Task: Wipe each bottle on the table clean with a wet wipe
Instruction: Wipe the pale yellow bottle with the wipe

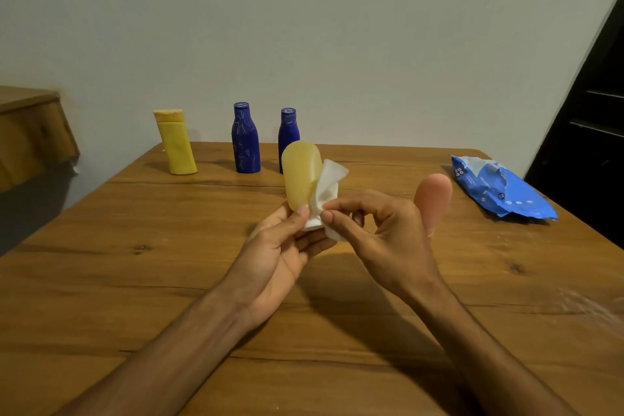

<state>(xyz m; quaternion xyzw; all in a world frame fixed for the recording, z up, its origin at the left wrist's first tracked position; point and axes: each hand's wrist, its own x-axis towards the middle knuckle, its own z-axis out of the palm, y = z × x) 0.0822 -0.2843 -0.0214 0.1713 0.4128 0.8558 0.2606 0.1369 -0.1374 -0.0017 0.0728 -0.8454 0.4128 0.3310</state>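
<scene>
The wet-wipe pack (499, 187), blue and crumpled, lies near the table's (118, 263) right edge toward the far right corner; top looks torn open, contents not visible. All bottles are opaque or cloudy, so can't tell what's inside.

Along the far edge, L to R: yellow bottle (175, 142) w/ flat cap, upright, leaning slightly; scratched blue bottle (245, 138) upright; second blue bottle (288, 132) upright, its lower part hidden behind the held bottle. A pink bottle (434, 197) sits right of centre, rounded end up, base hidden behind the right hand.

The pale yellow bottle (300, 174) is held above the table's centre, off the surface. Long axis near vertical, tilted a little; rounded end points up and away, lower end hidden in the left hand (280, 246).

Left hand: fingers curled under the bottle's lower end, thumb pressed on its front. Right hand (378, 230): thumb and forefinger pinching the white wet wipe (326, 192) against the bottle's right side, other fingers curled loosely. The wipe is bunched, one corner sticking up beside the bottle.

A wooden cabinet (30, 135) stands beyond the left edge, and a dark door (591, 111) stands at the right.
</scene>
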